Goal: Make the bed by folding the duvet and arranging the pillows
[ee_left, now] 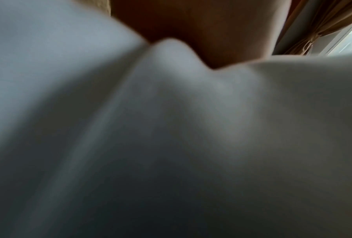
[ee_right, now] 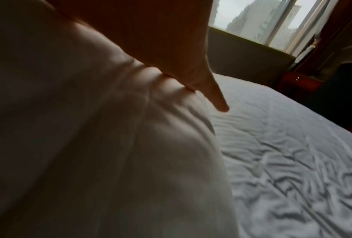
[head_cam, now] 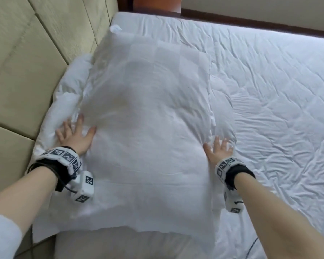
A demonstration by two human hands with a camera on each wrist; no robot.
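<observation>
A large white checked pillow (head_cam: 148, 113) lies lengthwise along the head of the bed, on top of another white pillow or folded duvet (head_cam: 67, 90) that shows at its sides. My left hand (head_cam: 74, 131) lies flat with spread fingers against the pillow's left side. My right hand (head_cam: 218, 148) presses flat on the pillow's right edge. In the right wrist view my palm (ee_right: 150, 40) pushes into the white fabric (ee_right: 109, 145), one finger (ee_right: 215, 96) pointing out over the sheet. The left wrist view shows only blurred white cloth (ee_left: 171, 128) under my palm (ee_left: 201, 32).
The wrinkled white quilted sheet (head_cam: 269, 109) covers the bed to the right. A beige padded headboard (head_cam: 26, 62) runs along the left. A reddish-brown nightstand (head_cam: 157, 4) stands beyond the bed's far end. A window (ee_right: 262, 21) lies past the bed.
</observation>
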